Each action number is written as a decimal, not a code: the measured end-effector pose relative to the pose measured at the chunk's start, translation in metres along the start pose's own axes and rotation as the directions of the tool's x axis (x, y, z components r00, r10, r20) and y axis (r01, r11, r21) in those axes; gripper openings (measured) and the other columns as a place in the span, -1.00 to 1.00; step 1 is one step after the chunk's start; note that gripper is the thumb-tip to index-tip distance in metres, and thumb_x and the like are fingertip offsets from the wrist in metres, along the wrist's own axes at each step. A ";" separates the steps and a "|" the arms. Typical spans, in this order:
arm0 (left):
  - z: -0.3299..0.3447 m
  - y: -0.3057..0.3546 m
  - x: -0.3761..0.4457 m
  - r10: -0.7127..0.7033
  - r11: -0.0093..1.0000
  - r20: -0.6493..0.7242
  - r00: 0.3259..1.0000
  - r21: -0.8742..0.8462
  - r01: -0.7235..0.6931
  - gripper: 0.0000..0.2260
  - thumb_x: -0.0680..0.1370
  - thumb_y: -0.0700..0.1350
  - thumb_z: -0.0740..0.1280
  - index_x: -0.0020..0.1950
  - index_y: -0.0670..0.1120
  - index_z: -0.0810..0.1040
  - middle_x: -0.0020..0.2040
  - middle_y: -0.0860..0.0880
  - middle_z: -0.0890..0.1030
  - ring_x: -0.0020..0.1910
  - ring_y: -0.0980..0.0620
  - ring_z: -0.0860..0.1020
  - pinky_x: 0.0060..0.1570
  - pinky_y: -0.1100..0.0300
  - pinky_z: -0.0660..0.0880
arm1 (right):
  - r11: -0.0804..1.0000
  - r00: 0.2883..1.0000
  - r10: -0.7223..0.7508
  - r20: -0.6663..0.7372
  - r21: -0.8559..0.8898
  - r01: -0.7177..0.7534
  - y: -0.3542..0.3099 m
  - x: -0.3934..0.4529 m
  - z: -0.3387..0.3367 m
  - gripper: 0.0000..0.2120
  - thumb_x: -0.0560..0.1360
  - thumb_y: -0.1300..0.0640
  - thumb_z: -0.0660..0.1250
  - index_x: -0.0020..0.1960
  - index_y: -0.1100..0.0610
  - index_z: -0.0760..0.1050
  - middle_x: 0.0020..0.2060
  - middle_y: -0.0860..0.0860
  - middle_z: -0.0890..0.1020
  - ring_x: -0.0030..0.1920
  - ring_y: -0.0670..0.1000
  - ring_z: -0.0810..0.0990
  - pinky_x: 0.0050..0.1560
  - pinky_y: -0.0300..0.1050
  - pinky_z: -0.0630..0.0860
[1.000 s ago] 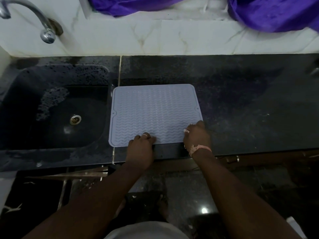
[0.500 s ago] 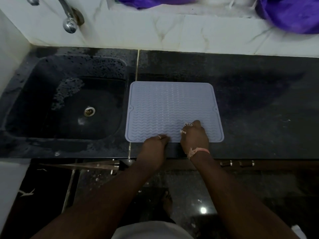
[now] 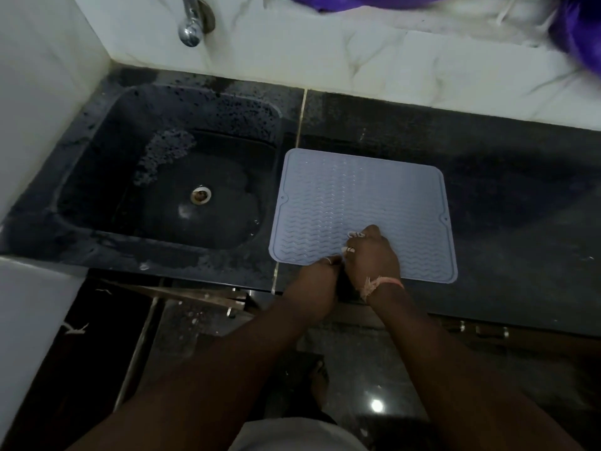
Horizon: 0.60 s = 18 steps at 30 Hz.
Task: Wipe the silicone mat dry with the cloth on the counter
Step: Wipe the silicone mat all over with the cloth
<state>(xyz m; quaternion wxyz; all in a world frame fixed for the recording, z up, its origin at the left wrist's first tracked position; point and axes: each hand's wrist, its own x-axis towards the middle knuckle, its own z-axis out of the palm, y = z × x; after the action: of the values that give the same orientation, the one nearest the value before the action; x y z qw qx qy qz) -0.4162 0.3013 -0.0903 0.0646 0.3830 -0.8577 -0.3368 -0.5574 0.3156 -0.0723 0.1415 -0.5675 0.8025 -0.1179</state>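
Observation:
A pale blue-grey silicone mat [image 3: 361,196] with wavy ridges lies flat on the black counter [image 3: 520,229], just right of the sink. My left hand [image 3: 320,275] is at the mat's near edge, its fingers curled over that edge. My right hand [image 3: 372,255] rests on top of the mat near the front, fingers curled under, with nothing visible inside them. The two hands touch each other. Purple cloth [image 3: 579,30] lies on the marble ledge at the far right, away from both hands.
A black sink [image 3: 107,177] with a drain [image 3: 201,194] sits left of the mat, under a chrome tap [image 3: 190,30]. A white marble backsplash [image 3: 357,60] runs behind the counter. A white wall closes off the left side.
My right hand has slid left across the mat's front, from its right corner until it meets my left hand. My left hand stays at the near edge. The view has shifted left.

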 end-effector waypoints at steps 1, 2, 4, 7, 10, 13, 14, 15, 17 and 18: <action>-0.001 0.000 0.000 0.000 1.000 0.004 1.000 -0.004 0.000 -0.68 0.60 -0.19 0.32 0.36 -0.11 0.53 0.28 -0.09 0.58 0.22 -0.03 0.56 0.27 0.18 0.46 | 1.000 1.000 -0.009 0.004 0.014 0.009 -0.001 0.001 0.002 -0.88 0.53 0.27 0.32 -0.02 0.23 0.64 0.12 0.16 0.50 0.05 0.15 0.54 0.04 -0.05 0.55; -0.002 0.002 0.000 -0.002 1.000 0.016 1.000 0.001 0.002 -0.69 0.61 -0.20 0.30 0.35 -0.13 0.54 0.27 -0.12 0.58 0.21 -0.06 0.56 0.27 0.13 0.47 | 0.999 1.000 -0.015 0.008 0.029 0.015 -0.002 0.003 0.002 -0.88 0.52 0.29 0.33 -0.03 0.25 0.64 0.12 0.16 0.51 0.07 0.15 0.55 0.05 -0.04 0.55; -0.004 0.002 -0.001 -0.013 1.000 0.002 1.000 0.018 0.013 -0.71 0.60 -0.23 0.28 0.31 -0.18 0.56 0.24 -0.17 0.59 0.18 -0.11 0.57 0.24 0.07 0.49 | 0.998 0.999 -0.030 0.017 0.049 0.029 -0.007 0.006 0.003 -0.87 0.52 0.30 0.34 -0.01 0.26 0.66 0.13 0.17 0.52 0.09 0.16 0.55 0.08 0.00 0.56; -0.013 -0.006 -0.008 -0.049 0.990 -0.114 0.992 0.127 0.064 -0.76 0.56 -0.20 0.24 0.16 -0.14 0.63 0.13 -0.12 0.62 0.09 -0.08 0.56 0.18 0.07 0.48 | 0.998 0.997 -0.065 0.030 0.023 0.064 -0.014 0.009 0.004 -0.88 0.54 0.25 0.35 -0.02 0.24 0.65 0.10 0.17 0.52 0.06 0.16 0.55 0.08 0.00 0.55; -0.021 -0.016 -0.017 -0.074 0.974 -0.169 0.983 0.199 0.108 -0.81 0.52 -0.22 0.23 -0.01 -0.15 0.64 0.02 -0.11 0.63 0.04 -0.09 0.53 0.07 0.06 0.51 | 0.997 0.996 -0.083 0.035 0.006 0.083 -0.016 0.010 0.004 -0.88 0.54 0.25 0.34 0.00 0.23 0.65 0.12 0.17 0.52 0.07 0.15 0.56 0.07 -0.01 0.55; -0.020 -0.016 -0.023 -0.088 0.969 -0.199 0.976 0.209 0.131 -0.82 0.50 -0.25 0.24 -0.03 -0.17 0.64 0.03 -0.14 0.61 0.05 -0.12 0.52 0.09 0.06 0.48 | 0.996 0.996 -0.087 0.031 -0.005 0.087 -0.020 0.009 0.005 -0.88 0.54 0.24 0.34 0.00 0.22 0.65 0.13 0.15 0.51 0.06 0.14 0.56 0.06 -0.03 0.55; -0.018 -0.017 -0.025 -0.097 0.970 -0.219 0.971 0.198 0.141 -0.83 0.49 -0.26 0.25 -0.03 -0.18 0.64 0.04 -0.15 0.60 0.06 -0.12 0.52 0.10 0.06 0.47 | 0.996 0.996 -0.085 0.032 -0.004 0.086 -0.024 0.009 0.006 -0.87 0.53 0.23 0.35 0.01 0.21 0.65 0.14 0.14 0.51 0.07 0.14 0.55 0.07 -0.03 0.56; -0.016 -0.018 -0.026 -0.104 0.972 -0.232 0.967 0.183 0.149 -0.83 0.50 -0.27 0.26 -0.02 -0.18 0.64 0.06 -0.15 0.60 0.07 -0.12 0.52 0.12 0.06 0.47 | 0.996 0.995 -0.087 0.040 -0.005 0.087 -0.028 0.009 0.007 -0.87 0.53 0.24 0.35 0.02 0.20 0.65 0.15 0.13 0.51 0.08 0.13 0.55 0.07 -0.02 0.56; -0.016 -0.020 -0.027 -0.105 0.975 -0.229 0.968 0.167 0.145 -0.81 0.53 -0.24 0.26 0.04 -0.16 0.65 0.09 -0.12 0.60 0.09 -0.10 0.52 0.16 0.09 0.46 | 0.996 0.995 -0.087 0.049 0.003 0.087 -0.036 0.012 0.010 -0.89 0.52 0.25 0.36 0.02 0.21 0.64 0.14 0.12 0.51 0.07 0.13 0.55 0.04 -0.01 0.57; -0.017 -0.022 -0.027 -0.101 0.976 -0.218 0.971 0.168 0.139 -0.80 0.55 -0.22 0.26 0.07 -0.14 0.65 0.11 -0.10 0.60 0.10 -0.08 0.51 0.17 0.10 0.44 | 0.997 0.996 -0.080 0.049 0.015 0.080 -0.041 0.014 0.011 -0.90 0.50 0.25 0.38 0.01 0.22 0.63 0.13 0.12 0.51 0.06 0.13 0.55 0.02 -0.01 0.58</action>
<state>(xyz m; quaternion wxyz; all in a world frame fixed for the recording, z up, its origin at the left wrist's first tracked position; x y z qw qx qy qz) -0.3779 0.3007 -0.0875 0.0981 0.4716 -0.8487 -0.2183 -0.5221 0.2890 -0.0698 0.1603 -0.6011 0.7745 -0.1146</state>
